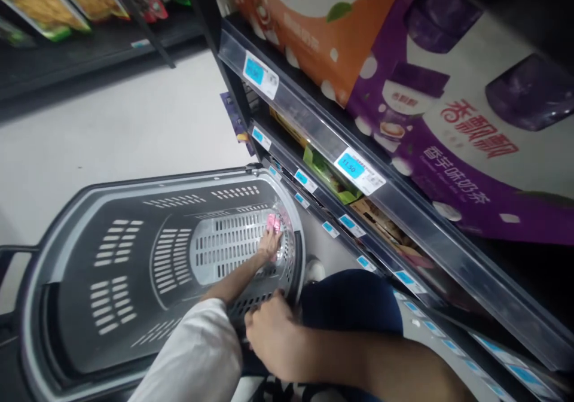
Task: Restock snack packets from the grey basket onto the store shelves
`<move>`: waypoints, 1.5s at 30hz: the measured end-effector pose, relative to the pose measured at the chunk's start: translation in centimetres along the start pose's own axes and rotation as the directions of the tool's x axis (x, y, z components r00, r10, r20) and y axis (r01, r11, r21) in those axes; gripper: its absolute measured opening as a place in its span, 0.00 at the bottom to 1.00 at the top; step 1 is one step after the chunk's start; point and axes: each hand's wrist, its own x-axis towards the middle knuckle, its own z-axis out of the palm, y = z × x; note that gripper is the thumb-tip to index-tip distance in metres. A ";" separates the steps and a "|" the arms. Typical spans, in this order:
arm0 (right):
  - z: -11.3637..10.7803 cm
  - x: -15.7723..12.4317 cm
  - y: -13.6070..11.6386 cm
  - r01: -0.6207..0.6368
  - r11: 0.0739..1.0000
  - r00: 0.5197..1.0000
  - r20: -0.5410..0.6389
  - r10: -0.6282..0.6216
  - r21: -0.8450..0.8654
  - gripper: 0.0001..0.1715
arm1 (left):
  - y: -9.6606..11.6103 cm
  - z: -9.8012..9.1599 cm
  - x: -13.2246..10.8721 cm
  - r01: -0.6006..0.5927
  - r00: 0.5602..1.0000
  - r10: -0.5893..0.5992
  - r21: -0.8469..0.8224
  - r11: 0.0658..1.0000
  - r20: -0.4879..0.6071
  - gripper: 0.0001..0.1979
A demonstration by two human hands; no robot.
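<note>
At ten to eleven o'clock, yellow and green snack bags (42,1) stand on a dark shelf (89,64) above a pale floor (134,121). From nine o'clock to the centre stretches a deep grey plastic shopping basket (130,201) with slotted walls and base. A white fabric sleeve (197,348) enters from seven o'clock, and its left hand (270,243) reaches inside to a small pink packet (273,221) at the basket's three o'clock end; the fingers meet it, though whether they grip cannot be told. At six o'clock the bare-armed right hand (273,333) is curled closed at the basket's rim; what lies within the curl is hidden. Dark blue cloth (354,300) sits at five o'clock. Toward one and two o'clock, above a clear shelf-edge strip (309,124) with a blue-and-white price label (359,171), stand an orange printed carton (309,37) and a purple-and-white one (461,151).
</note>
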 end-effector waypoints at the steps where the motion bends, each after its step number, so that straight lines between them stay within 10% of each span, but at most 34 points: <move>1: -0.2 0.1 0.1 0.013 1.000 1.000 0.013 -0.013 0.001 0.19 | -0.4 0.3 0.2 0.035 0.999 -0.035 -0.006 0.999 -0.003 0.26; 6: -0.2 1.3 0.4 0.028 0.998 0.999 0.043 -0.025 -0.059 0.28 | -3.1 0.0 -0.2 0.140 0.990 -0.139 -0.099 0.985 0.020 0.33; 11: -0.6 2.4 1.1 0.048 0.996 0.998 0.053 -0.043 -0.079 0.42 | -6.8 -3.3 -2.9 0.134 0.988 -0.114 -0.228 0.964 0.101 0.21; 16: -2.5 3.1 2.6 -0.024 0.995 0.991 -0.131 0.012 -0.092 0.15 | -9.8 -10.1 -8.5 0.012 1.000 -0.016 -0.419 0.908 -0.006 0.16; 22: -6.1 4.6 3.8 -0.241 0.962 0.718 -0.642 0.268 0.132 0.28 | -7.3 -17.3 -16.3 -0.433 0.809 -0.190 -0.784 0.445 -0.556 0.25; 25: -6.6 5.6 3.9 -0.126 0.967 0.659 -0.711 0.248 0.221 0.25 | -5.3 -18.4 -17.3 -0.515 0.714 -0.355 -0.796 0.318 -0.604 0.26; 30: -6.4 7.7 5.0 -0.045 0.938 0.629 -0.719 0.295 0.345 0.28 | -4.5 -18.0 -16.8 -0.578 0.691 -0.396 -0.791 0.200 -0.605 0.28; 32: -6.6 8.4 5.6 0.114 0.836 0.618 -0.697 0.364 0.537 0.27 | -4.6 -17.8 -16.9 -0.635 0.656 -0.419 -0.759 0.142 -0.627 0.30; 38: -8.1 8.8 5.2 0.576 0.088 0.710 -0.550 0.439 0.813 0.20 | -4.9 -18.0 -17.6 -0.718 0.664 -0.434 -0.680 -0.146 -0.608 0.54; 45: -8.0 9.6 3.9 0.621 -0.027 0.682 -0.523 0.511 0.783 0.30 | -4.3 -18.5 -19.6 -0.626 0.778 -0.394 -0.652 -0.427 -0.489 0.27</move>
